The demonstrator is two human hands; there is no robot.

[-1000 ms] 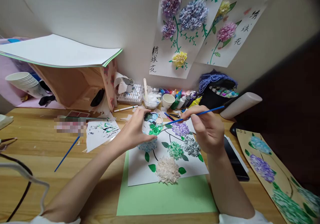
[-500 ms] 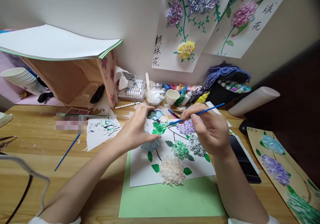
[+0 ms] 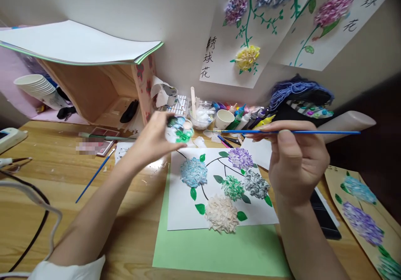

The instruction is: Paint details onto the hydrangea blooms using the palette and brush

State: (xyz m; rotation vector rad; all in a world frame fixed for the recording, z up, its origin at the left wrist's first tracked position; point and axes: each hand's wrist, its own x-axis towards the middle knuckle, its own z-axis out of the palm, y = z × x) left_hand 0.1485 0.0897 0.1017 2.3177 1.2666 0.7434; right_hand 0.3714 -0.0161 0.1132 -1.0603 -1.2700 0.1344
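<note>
While the left hand [image 3: 153, 136] grips a small round palette [image 3: 180, 133] between thumb and fingers, the right hand [image 3: 296, 163] pinches a thin blue paintbrush [image 3: 326, 132] near its middle. The palette, with wells of green, white, dark and pale paint, appears just beyond the upper left corner of a flower picture [image 3: 184, 217]. The paintbrush lies nearly level across the view, its tip pointing left toward the palette but apart from it, and seen in front of the paper cup [image 3: 224, 119] and the bowl [image 3: 205, 126].

The flower picture rests on a green sheet [image 3: 219, 253] on the wooden table [image 3: 131, 238]. It bears five raised blooms: a blue one [image 3: 193, 172] at left, a purple one [image 3: 240, 158] at top, a green one [image 3: 232, 187] near the centre, a grey one [image 3: 256, 184] at right and a cream one [image 3: 222, 214] at the lower edge. Dark stems and green leaves are painted among them.

Paint bottles [image 3: 247, 120] stand beside the paper cup. A second blue brush [image 3: 95, 175] lies on the table at left, well apart from the flower picture.
</note>
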